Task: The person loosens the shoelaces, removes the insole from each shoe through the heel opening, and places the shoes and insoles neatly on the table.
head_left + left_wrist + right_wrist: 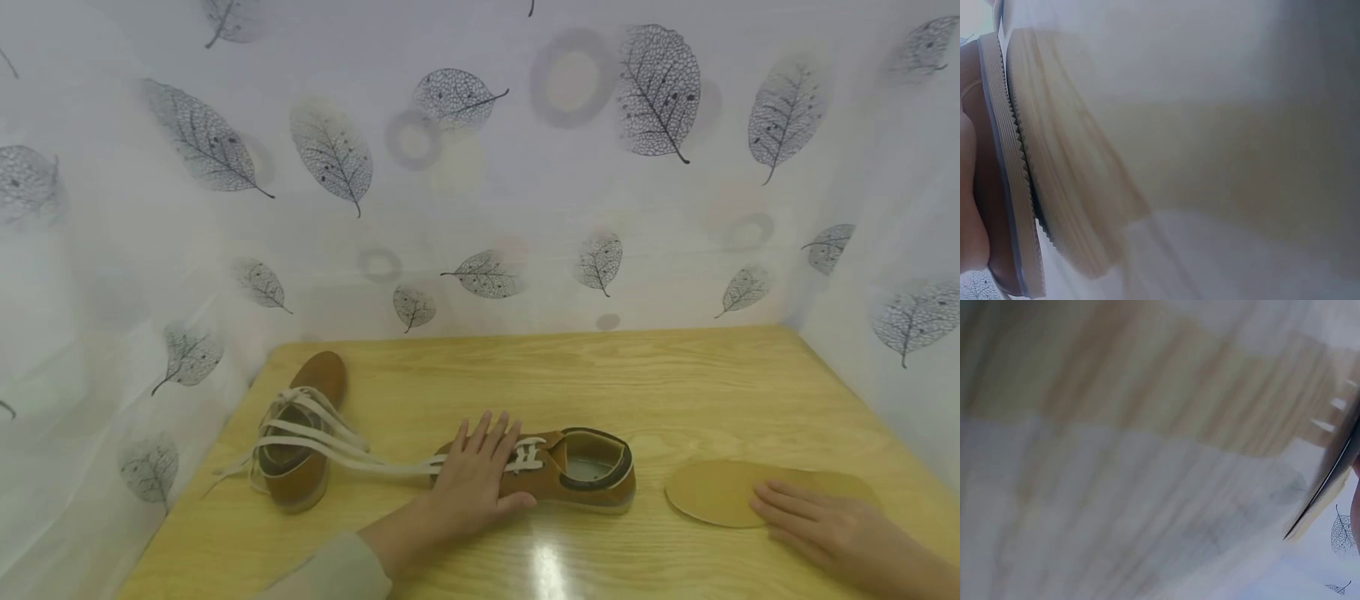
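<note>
A brown lace-up shoe [604, 497] lies on the table in the middle of the head view, its opening to the right and its toe to the left. My left hand [474, 479] rests across its toe and lower laces with fingers extended, covering much of the front. In the left wrist view, the shoe's ridged sole [1013, 162] shows along the left edge. To the right, a flat tan insole [705, 496] lies on the table. My right hand [828, 525] rests on it, fingers extended and together. The right wrist view catches the insole's thin edge [1325, 494].
At the left stands a second brown shoe [296, 493], toe pointing away, with long pale laces [330, 442] draped over it and stretching toward the first shoe. The wood-grain table [525, 375] meets a leaf-patterned curtain [510, 200] at the back and sides.
</note>
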{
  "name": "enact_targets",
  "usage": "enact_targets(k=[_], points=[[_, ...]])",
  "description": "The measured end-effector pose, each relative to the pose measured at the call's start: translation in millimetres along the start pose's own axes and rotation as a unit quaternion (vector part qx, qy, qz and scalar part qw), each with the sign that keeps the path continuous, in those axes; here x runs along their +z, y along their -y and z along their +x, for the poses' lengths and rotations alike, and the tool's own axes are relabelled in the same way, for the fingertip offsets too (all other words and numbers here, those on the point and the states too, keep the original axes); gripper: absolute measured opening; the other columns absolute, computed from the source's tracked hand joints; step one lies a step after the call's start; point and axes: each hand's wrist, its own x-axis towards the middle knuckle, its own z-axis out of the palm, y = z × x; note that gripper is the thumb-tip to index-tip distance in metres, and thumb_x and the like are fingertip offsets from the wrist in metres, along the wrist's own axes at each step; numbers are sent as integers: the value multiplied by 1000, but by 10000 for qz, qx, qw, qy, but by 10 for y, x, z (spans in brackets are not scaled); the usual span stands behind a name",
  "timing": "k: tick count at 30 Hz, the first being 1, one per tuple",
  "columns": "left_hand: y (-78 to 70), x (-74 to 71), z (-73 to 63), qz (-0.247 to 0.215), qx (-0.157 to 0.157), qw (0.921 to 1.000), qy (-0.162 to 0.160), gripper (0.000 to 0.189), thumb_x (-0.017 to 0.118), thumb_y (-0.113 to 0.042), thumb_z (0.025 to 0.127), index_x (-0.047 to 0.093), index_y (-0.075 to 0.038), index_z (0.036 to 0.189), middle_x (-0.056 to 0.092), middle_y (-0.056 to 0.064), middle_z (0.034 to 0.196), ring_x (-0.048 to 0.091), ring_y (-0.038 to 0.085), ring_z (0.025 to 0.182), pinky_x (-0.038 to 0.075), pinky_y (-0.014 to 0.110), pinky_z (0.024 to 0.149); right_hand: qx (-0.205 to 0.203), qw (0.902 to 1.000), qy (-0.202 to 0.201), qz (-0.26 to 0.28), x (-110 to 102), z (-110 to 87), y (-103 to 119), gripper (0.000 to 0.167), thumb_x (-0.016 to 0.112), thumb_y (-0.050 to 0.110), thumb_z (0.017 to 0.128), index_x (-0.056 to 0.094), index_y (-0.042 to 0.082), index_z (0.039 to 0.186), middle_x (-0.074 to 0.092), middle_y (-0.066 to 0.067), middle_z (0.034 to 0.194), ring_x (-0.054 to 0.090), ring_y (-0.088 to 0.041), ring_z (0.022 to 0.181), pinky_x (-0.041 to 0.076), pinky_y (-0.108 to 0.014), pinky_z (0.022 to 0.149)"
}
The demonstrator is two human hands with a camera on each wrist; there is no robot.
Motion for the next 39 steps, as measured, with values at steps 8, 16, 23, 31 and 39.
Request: enact_targets(k=[8, 16, 23, 31, 39], points=[[96, -149, -53, -763, -76, 9963, 392, 94, 22, -75, 87, 18, -6, 151, 21, 16, 155, 21, 33, 142, 18, 53, 115, -263, 9962, -688, -456, 22, 281, -23, 38, 45, 34, 100, 72, 8, 104, 67, -4, 115, 53, -9, 122, 34, -18, 108], [74, -370, -161, -1585, 205, 9843, -747, 73, 37, -60, 94, 38, -6, 144, 37, 11, 149, 36, 30, 136, 28, 50, 112, -194, 9921, -862, -889, -96, 760, -3, 43, 41, 38, 100, 72, 8, 103, 73, 1, 81, 62, -13, 60, 49, -25, 49], [-129, -442, -234, -3716, 384, 9154, -1502, 47, 60, -28, 92, 54, 0, 129, 61, 12, 125, 61, 22, 107, 51, 38, 93, -311, 9942, -831, -609, -65, 1097, -93, 44, 43, 36, 100, 73, 4, 96, 72, -1, 79, 63, -15, 62, 51, -28, 50], [-356, -617, -258, -7024, -1994, 6832, 23, 35, 63, -19, 91, 58, 4, 116, 68, 16, 100, 67, 15, 79, 59, 31, 73, 1949, 9721, 975, 866, -181, 1389, -32, 26, 67, 31, 88, 73, 10, 102, 71, 10, 77, 54, 6, 58, 42, -14, 46], [-488, -635, -274, -7878, -3443, 5107, -61, 33, 59, -19, 91, 57, 7, 111, 68, 13, 94, 70, 22, 83, 59, 37, 74, 3994, 8042, 2225, 3799, -214, 1695, -77, 36, 57, 23, 95, 62, -4, 118, 70, -5, 87, 61, -9, 59, 52, -28, 45]])
